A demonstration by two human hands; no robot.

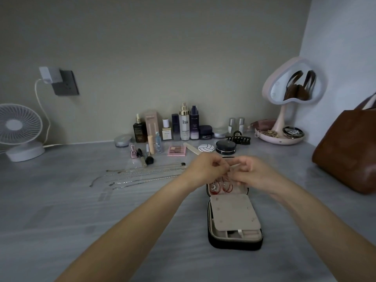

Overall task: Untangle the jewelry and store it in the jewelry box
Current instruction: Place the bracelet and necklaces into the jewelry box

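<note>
Our left hand (206, 169) and right hand (253, 175) meet, fingers curled, both pinching a small pale piece (235, 165), perhaps jewelry. The open jewelry box (234, 244) lies at six o'clock, straightened chains (142, 176) at nine, and a purple bottle (194, 123) lettered L'OREAL at eleven.

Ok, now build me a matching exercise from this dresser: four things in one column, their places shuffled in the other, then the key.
Things
1. fan
2. heart-shaped mirror
3. chains
4. jewelry box

Places
A. nearest the camera, lying open
B. far left, below the wall socket
C. back right corner, on a pink stand
D. laid out in rows, left of the box

Pairs: 1-B, 2-C, 3-D, 4-A
</note>
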